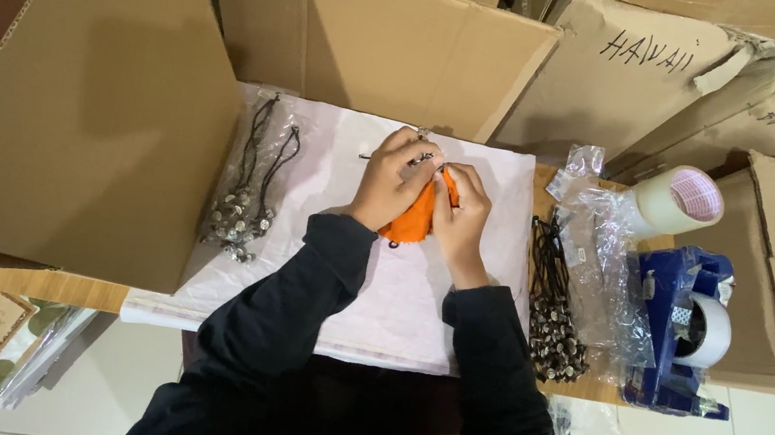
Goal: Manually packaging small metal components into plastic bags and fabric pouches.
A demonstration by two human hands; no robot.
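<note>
Head view: nearest, dark sleeves lead up to both hands over a white sheet [416, 301]. The left hand [395, 181] and right hand [460, 215] pinch closed around an orange pouch [412, 221] and a thin dark cord [395, 159] at mid-table. The cord could slip free, I judge, since only fingertips hold it. Beaded necklaces [238, 213] lie beside; boxes [373, 26] stand beyond.

Brown cardboard boxes [371, 36] are being stacked behind the table, one flap [84, 98] leaning left. Clear plastic bags [602, 256] are being kept right, bagged necklaces [248, 179] left.
</note>
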